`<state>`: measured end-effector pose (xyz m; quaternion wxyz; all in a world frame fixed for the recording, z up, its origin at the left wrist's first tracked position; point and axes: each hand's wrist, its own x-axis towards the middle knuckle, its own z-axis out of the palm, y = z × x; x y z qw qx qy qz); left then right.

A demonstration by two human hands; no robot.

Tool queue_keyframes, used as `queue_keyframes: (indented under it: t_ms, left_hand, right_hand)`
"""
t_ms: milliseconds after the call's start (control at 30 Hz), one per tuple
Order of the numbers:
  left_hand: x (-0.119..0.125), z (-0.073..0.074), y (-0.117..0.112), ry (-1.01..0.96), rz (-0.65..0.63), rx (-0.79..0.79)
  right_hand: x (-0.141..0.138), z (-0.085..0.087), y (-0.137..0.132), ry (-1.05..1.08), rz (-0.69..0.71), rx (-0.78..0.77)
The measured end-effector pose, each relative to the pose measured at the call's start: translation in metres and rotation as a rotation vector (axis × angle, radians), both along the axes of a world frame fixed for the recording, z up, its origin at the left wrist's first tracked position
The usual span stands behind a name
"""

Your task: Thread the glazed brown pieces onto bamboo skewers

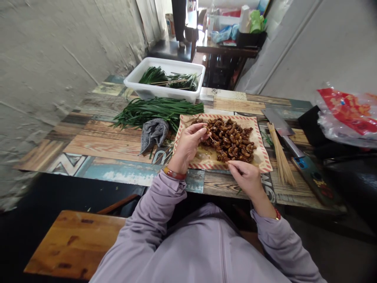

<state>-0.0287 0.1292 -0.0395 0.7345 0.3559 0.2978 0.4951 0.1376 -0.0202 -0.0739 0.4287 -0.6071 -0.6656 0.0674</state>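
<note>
A heap of small, glossy brown curled pieces [232, 137] lies on a paper-lined tray with a red-striped rim [265, 157]. Over the heap's left side, my left hand [188, 143] is closed, thumb and fingertips pinching one brown piece [205, 127]. My right hand [247, 177] is closed in a pinch at the tray's front edge, its fingertips close to the heap. Whatever thin thing it may hold is too small to make out. Bamboo skewers [279, 155] lie in a loose bundle right of the tray.
Green chives [161, 110] lie behind a grey cloth [154, 133]. A white tub [135, 84] holds more greens and sticks. At right are a cleaver [278, 122], a phone [309, 175] and a red-and-clear plastic bag [350, 110]. A person's dark-clothed leg [179, 19] shows behind.
</note>
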Motion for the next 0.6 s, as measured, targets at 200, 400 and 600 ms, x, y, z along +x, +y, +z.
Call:
queue_keyframes:
  t_ms: [200,400,600]
  left_hand:
    - [0.0008,-0.0006,-0.0010,0.000,-0.008,0.001]
    - [0.0028,-0.0014,-0.0019,0.011,-0.008,0.011]
    - [0.0021,-0.0037,-0.0014,0.006,-0.020,-0.016]
  right_hand:
    - [0.0001,-0.0021,0.0003,0.002,-0.013,0.005]
    - [-0.0020,-0.0031,0.0015,-0.035,-0.033,0.021]
    - [-0.0007,-0.0052,0.0022,-0.033,-0.007,0.004]
